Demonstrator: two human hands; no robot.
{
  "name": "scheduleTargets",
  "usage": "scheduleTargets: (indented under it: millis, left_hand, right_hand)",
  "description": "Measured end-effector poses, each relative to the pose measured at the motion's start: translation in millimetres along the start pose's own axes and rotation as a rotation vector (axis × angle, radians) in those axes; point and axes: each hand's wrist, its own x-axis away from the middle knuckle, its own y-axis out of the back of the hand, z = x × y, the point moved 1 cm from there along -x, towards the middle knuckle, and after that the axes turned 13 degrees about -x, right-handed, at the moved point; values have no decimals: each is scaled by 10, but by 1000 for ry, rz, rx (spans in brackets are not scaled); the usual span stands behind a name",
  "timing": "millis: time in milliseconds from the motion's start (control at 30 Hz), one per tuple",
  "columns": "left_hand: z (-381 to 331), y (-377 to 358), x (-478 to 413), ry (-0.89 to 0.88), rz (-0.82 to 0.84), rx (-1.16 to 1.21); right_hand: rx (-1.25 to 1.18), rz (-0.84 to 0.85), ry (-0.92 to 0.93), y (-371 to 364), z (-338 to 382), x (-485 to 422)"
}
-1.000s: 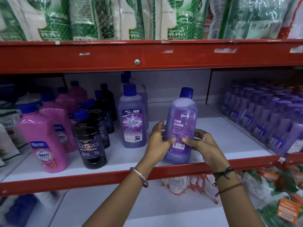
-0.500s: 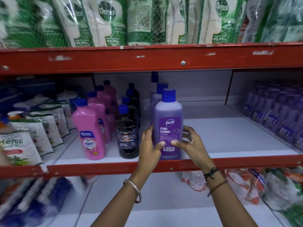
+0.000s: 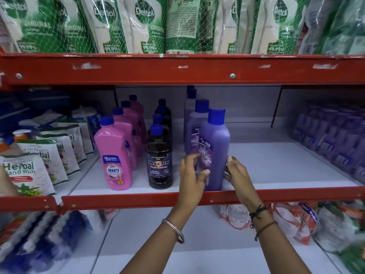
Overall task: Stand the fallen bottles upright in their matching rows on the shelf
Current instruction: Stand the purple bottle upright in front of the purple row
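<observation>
Shop shelving, red-edged, white boards; items listed front to back.

Lower shelf (image 3: 197,254): packets are being kept loose at its right side, blurred.

Left hand (image 3: 192,175) and right hand (image 3: 236,173): being held apart, one on each flank of the purple bottle (image 3: 216,151), near its base. Right fingers are being pressed to the side wall; left fingertips are being laid over the label, though whether a firm hold is being kept cannot be told. Two-sided contact is judged to be steadying the bottle upright.

Purple bottle: being stood upright at the front lip of the middle shelf (image 3: 276,167), at the head of the purple row (image 3: 194,123), so that colour is being matched to row. Label is being shown turned leftward, so facing may be wanted.

Black bottle (image 3: 159,157) and pink bottle (image 3: 116,157): being kept upright, each fronting its own row, just beside one another.

Herbal hand wash pouches (image 3: 29,171): being leaned in files at left.

Far right: further purple stock, blurred.

Top shelf: Dettol pouches (image 3: 142,24) being stored in netting.
</observation>
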Motion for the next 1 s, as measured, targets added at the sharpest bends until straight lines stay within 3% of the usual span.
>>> scheduleTargets:
  millis: [100, 233, 367, 567, 733, 1000]
  left_hand:
    - [85, -11, -63, 101, 71, 8]
    - [32, 6, -101, 120, 185, 12]
    - [-3, 18, -81, 82, 101, 12]
    - [16, 94, -24, 66, 42, -14]
    - [-128, 240, 35, 49, 177, 33]
    - [-251, 294, 119, 45, 282, -8]
  right_hand:
    - [42, 82, -3, 49, 39, 1]
    - [13, 62, 7, 82, 85, -61]
    - [30, 86, 11, 80, 83, -86]
    - [75, 24, 56, 32, 68, -102]
    - [-37, -125, 145, -41, 55, 2]
    - [-75, -124, 48, -102, 117, 128]
